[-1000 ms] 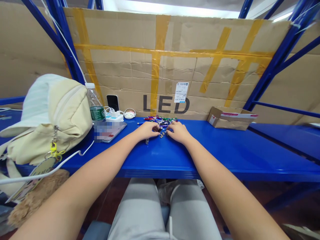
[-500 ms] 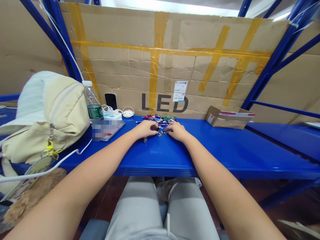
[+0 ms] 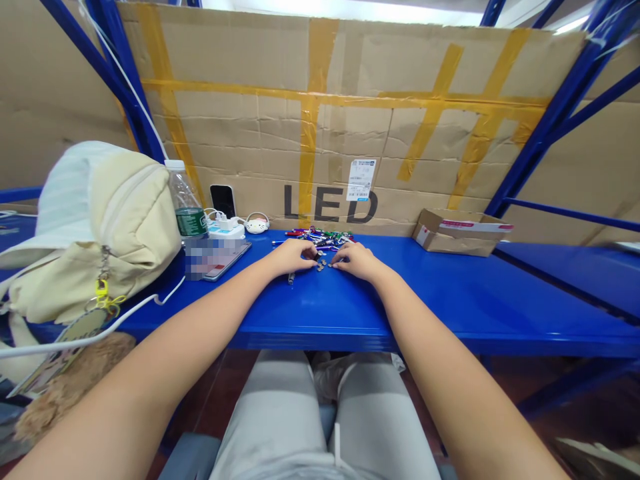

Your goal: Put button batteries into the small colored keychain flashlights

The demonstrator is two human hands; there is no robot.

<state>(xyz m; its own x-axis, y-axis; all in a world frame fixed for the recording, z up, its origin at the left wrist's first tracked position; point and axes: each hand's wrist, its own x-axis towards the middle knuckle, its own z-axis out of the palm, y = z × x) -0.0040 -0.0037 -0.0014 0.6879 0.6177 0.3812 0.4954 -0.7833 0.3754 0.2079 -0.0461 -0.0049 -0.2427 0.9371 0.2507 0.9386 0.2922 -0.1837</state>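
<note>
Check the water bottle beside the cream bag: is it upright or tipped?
Upright: the water bottle stands on the blue shelf with its white cap at the top, beside the cream bag.

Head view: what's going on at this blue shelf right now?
A seated person has both hands on the blue shelf. The left hand and right hand meet at a small scatter of metal pieces; whether either grips one is unclear. A pile of colourful trinkets lies just behind, a cream bag and bottle to the left, a cardboard box to the right.
</note>
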